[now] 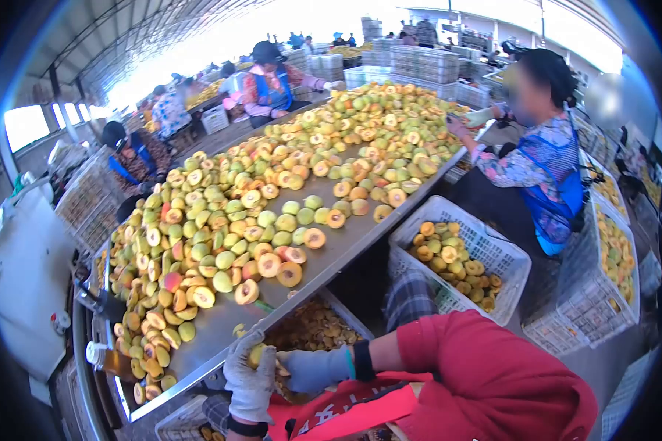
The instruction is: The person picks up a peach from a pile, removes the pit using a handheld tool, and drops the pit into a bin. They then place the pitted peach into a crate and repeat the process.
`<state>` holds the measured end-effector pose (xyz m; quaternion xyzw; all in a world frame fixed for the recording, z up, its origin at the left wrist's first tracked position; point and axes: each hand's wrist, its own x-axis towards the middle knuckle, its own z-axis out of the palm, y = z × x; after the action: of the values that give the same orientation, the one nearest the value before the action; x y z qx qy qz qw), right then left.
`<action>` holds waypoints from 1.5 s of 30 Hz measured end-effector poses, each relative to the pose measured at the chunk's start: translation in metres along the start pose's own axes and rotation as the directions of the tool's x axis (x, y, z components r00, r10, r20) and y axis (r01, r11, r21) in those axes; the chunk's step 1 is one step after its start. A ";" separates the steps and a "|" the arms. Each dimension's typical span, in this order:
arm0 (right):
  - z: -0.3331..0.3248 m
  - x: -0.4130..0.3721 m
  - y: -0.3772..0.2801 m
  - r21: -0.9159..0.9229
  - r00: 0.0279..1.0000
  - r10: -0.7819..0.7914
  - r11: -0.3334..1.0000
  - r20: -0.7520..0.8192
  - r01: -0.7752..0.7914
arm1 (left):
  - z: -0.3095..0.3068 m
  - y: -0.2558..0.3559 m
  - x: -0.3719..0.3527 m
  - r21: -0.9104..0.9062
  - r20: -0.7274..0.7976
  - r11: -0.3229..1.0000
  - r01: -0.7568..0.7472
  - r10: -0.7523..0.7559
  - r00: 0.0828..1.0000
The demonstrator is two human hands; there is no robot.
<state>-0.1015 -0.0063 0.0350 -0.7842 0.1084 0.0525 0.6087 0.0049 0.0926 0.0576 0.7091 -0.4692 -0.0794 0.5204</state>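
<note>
My left hand [246, 378], in a dirty white glove, is closed around a yellow-green peach half [256, 356] just past the near edge of the metal table [324, 257]. Right beside it is my right hand [312, 368] in a blue-grey glove, its fingers curled toward the peach half. Something small and brownish shows between the two hands, too blurred to name. Across the sloping tabletop lies a large heap of halved peaches [228, 228], many cut side up with the pits showing. Below my hands is a crate [349, 316] holding brown pits and scraps.
To my right stands a white plastic crate [493, 253] with peach halves in it, and stacked filled crates [566, 309] are beyond. A co-worker in a blue apron [548, 173] sits at the right of the table. Others sit opposite. A jar [110, 360] is at the left.
</note>
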 end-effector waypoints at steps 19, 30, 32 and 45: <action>0.009 -0.012 0.001 0.322 0.979 0.141 0.929 0.145 -0.182 | -0.004 -0.028 -0.007 -0.591 0.361 0.670 0.450 -0.279 0.890; 0.005 -0.007 0.011 0.437 0.982 0.158 0.879 0.108 -0.190 | 0.023 -0.010 -0.003 -0.440 0.157 0.807 0.395 -0.364 0.918; 0.005 -0.008 0.008 0.449 0.985 0.128 0.878 0.117 -0.167 | 0.021 -0.007 -0.004 -0.419 0.123 0.829 0.371 -0.353 0.927; 0.004 -0.019 0.007 0.833 0.924 -0.038 0.448 0.380 -0.324 | 0.009 -0.034 -0.013 -0.719 0.229 0.629 0.296 -0.188 0.955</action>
<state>-0.1216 -0.0018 0.0310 -0.3189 0.0785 0.1769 0.9278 0.0124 0.0971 0.0210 0.4830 -0.3290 -0.3802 0.7169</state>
